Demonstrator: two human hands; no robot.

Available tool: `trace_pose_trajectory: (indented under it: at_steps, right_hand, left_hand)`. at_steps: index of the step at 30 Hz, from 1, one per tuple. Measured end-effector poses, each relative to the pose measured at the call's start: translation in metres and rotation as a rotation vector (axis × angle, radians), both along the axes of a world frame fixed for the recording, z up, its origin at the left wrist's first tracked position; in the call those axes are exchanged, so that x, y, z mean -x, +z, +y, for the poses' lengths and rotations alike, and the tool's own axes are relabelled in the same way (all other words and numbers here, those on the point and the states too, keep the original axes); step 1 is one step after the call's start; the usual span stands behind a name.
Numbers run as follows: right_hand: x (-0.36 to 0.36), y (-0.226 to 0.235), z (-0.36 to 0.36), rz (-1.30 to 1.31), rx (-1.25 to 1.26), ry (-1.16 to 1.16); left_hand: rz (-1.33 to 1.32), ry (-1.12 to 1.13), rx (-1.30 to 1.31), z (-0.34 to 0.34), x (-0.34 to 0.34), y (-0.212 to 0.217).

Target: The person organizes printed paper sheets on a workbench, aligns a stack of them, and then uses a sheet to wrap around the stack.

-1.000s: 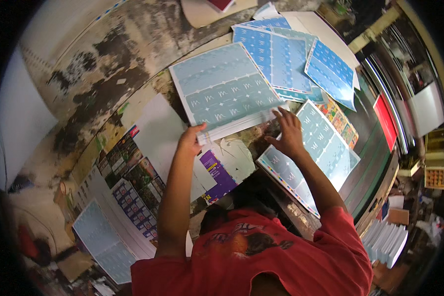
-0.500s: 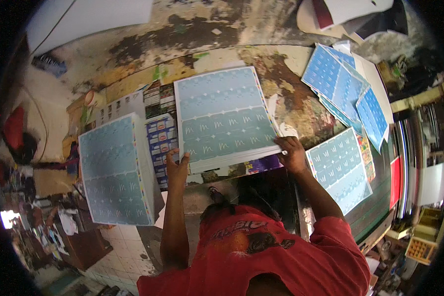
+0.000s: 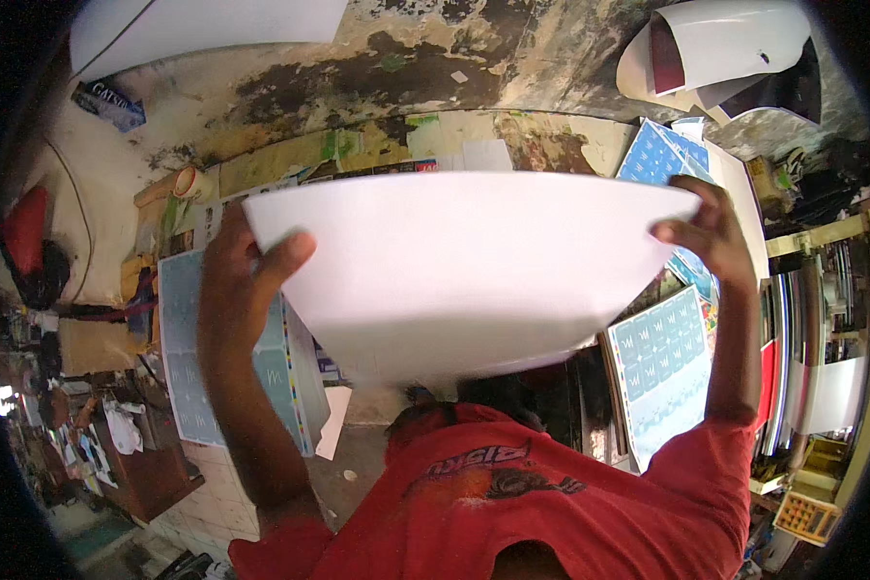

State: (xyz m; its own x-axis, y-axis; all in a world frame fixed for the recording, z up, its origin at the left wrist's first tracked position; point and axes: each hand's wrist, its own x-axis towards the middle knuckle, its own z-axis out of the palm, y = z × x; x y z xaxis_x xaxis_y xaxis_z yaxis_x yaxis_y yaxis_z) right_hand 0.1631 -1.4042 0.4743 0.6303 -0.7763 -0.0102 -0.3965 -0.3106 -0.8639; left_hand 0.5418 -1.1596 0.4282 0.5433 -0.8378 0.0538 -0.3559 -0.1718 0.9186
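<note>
Both of my hands hold up a large sheet [image 3: 474, 271] in front of me; its plain white side faces the camera and it bows downward in the middle. My left hand [image 3: 246, 280] grips its left edge with the thumb over the front. My right hand [image 3: 710, 232] pinches its upper right corner. The sheet hides most of the work surface behind it. My red shirt [image 3: 512, 503] fills the lower part of the view.
A stack of blue printed sheets [image 3: 193, 367] lies at the left. More blue sheets lie at the right [image 3: 662, 367] and far right [image 3: 657, 159]. The stained worktop [image 3: 358, 87] runs behind. A white board [image 3: 203, 24] and white curved panels [image 3: 725, 48] sit along the top.
The big sheet lay flat with its blue printed face up; now both hands have lifted it off the worktop and its white back faces the camera.
</note>
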Motion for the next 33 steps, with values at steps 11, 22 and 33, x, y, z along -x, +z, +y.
trace_pose_trajectory:
  at_steps: [11,22,33]
  right_hand:
    - [-0.069,-0.294,-0.133,-0.155,-1.058,-0.109]
    - [-0.058,-0.376,-0.177,0.347,-0.660,0.125]
    - [-0.112,-0.278,-0.080,0.389,0.045,0.345]
  left_hand:
    - [1.072,0.030,-0.248,-0.123,-0.065,-0.316]
    - [0.444,-0.040,-0.629,-0.176,-0.043,-0.272]
    - [-0.281,-0.291,-0.423,-0.152,0.031,-0.265]
